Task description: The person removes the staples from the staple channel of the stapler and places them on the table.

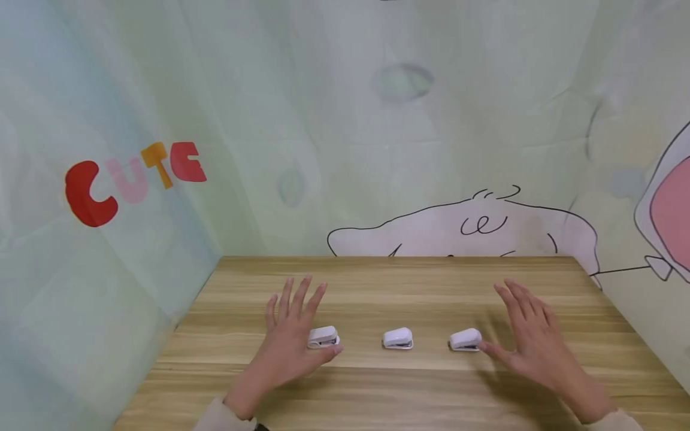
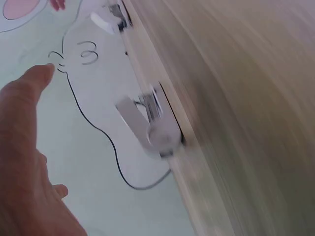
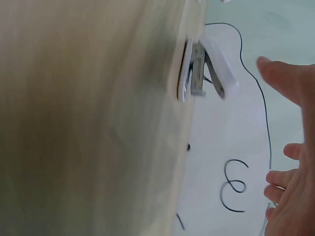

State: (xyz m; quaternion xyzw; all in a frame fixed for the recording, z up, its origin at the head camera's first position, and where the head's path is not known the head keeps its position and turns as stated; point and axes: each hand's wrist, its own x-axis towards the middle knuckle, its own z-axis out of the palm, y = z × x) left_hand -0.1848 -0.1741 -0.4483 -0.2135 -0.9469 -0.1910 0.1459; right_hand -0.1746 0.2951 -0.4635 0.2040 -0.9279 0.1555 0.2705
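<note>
Three small white staplers stand in a row across the wooden table (image 1: pixel 377 389). The left stapler (image 1: pixel 323 337) is partly overlapped by my left hand (image 1: pixel 288 347), whose fingers are spread and hold nothing. Between the hands sits the middle stapler (image 1: pixel 398 339). My right hand (image 1: pixel 539 350) hovers beside the right stapler (image 1: pixel 465 340), thumb tip close to its end, fingers extended. The left wrist view shows a stapler (image 2: pixel 165 132) with its top arm raised from the base, slightly blurred. In the right wrist view a stapler (image 3: pixel 221 69) also has its arm lifted, showing the metal magazine.
A pale curtain (image 1: pixel 302 120) with printed drawings hangs behind the table and along both sides. Red, pink and orange letters (image 1: pixel 91 194) spell a word on its left part. A pink balloon drawing (image 1: pixel 674 209) is at the right.
</note>
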